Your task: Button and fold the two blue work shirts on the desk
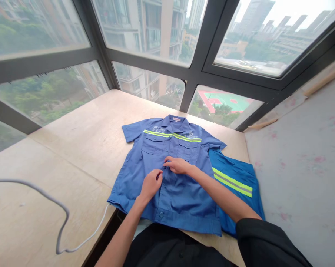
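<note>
A person's curled left hand (151, 184) and right hand (178, 165) were close together at the buttoned front (162, 198) of a blue, short-sleeved fabric shirt (191, 196) laid out on a cream, stone-like ledge (59, 141), partly over a brighter blue, striped garment (234, 168); whether the fingers pinched cloth could not be told.

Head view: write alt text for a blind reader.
The left hand and right hand are at the button front of a blue short-sleeved shirt spread on a pale surface beside windows. Another blue garment with yellow stripes lies partly beneath the shirt.
</note>
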{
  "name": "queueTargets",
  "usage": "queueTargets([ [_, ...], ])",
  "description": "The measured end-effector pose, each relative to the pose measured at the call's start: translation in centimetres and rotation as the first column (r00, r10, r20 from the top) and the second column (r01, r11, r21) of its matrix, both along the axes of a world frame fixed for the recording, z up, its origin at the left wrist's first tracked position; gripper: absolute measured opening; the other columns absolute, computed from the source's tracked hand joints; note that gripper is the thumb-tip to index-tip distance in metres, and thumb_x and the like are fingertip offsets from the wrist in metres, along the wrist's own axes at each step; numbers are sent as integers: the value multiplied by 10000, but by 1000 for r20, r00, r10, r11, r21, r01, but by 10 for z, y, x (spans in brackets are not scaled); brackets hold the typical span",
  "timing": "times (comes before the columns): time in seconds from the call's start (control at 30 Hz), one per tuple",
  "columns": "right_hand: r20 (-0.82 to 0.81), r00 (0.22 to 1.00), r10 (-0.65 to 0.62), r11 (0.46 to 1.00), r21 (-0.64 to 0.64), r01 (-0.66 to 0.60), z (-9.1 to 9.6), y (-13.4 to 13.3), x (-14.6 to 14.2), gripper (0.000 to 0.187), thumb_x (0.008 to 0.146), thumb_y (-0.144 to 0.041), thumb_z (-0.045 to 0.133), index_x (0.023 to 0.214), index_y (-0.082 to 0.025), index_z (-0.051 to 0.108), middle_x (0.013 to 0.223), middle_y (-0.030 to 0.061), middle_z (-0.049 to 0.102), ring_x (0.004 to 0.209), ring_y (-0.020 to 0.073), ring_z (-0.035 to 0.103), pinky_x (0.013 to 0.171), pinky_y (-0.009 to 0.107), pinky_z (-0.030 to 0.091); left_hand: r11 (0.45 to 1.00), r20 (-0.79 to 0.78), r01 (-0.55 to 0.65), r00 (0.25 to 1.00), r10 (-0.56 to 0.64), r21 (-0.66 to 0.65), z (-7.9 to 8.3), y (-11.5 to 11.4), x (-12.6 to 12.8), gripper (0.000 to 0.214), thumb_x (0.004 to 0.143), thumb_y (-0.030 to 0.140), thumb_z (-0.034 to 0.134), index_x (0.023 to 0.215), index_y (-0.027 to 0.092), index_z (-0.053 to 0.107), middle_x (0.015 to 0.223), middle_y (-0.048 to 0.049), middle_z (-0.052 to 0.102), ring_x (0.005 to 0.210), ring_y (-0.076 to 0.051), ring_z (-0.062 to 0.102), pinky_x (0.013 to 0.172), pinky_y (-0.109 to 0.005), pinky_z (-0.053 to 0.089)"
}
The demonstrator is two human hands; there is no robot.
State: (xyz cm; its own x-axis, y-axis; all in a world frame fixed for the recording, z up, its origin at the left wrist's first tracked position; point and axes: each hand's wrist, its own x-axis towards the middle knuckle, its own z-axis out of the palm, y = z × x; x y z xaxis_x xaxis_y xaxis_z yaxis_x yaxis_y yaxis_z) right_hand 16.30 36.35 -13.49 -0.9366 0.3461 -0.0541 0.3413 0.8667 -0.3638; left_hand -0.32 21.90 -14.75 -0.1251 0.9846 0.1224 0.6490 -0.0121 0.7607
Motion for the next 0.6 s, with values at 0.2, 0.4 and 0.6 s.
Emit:
queueTargets([
  [0.2, 27, 974, -227, 964, 151, 220, 4, 1, 0, 244, 938, -178, 488, 1060, -198, 699, 1133, 93, 605, 900, 177, 625, 754, 255, 465, 963, -231, 234, 952, -200, 132, -11, -28, -6, 262, 889, 117, 484, 1066, 165, 670, 1100, -99, 682, 1028, -225, 613, 907, -376, 474],
  [0.4, -70, 970, -231, 965, 114, 238, 16, -25, 1, 396, 865, -66, 481, 1192, -222, 642, 1258, 84, 560, 888, 159, 616, 736, 245, 470, 954, -412, 272, 860, -301, -128, 8, -37, -9, 272, 878, 201, 547, 1111, 186, 686, 1028, -113, 636, 961, -257, 581, 843, -383, 474],
  [0.6, -122, 992, -13, 1000, 22, 16, 16, -76, 5, 413, 834, -109, 535, 1225, -218, 608, 1246, 71, 577, 821, 136, 606, 725, 248, 484, 939, -404, 206, 861, -308, -277, 13, -40, -3, 242, 890, 161, 471, 1040, 161, 661, 1004, -117, 620, 955, -245, 580, 841, -343, 454],
])
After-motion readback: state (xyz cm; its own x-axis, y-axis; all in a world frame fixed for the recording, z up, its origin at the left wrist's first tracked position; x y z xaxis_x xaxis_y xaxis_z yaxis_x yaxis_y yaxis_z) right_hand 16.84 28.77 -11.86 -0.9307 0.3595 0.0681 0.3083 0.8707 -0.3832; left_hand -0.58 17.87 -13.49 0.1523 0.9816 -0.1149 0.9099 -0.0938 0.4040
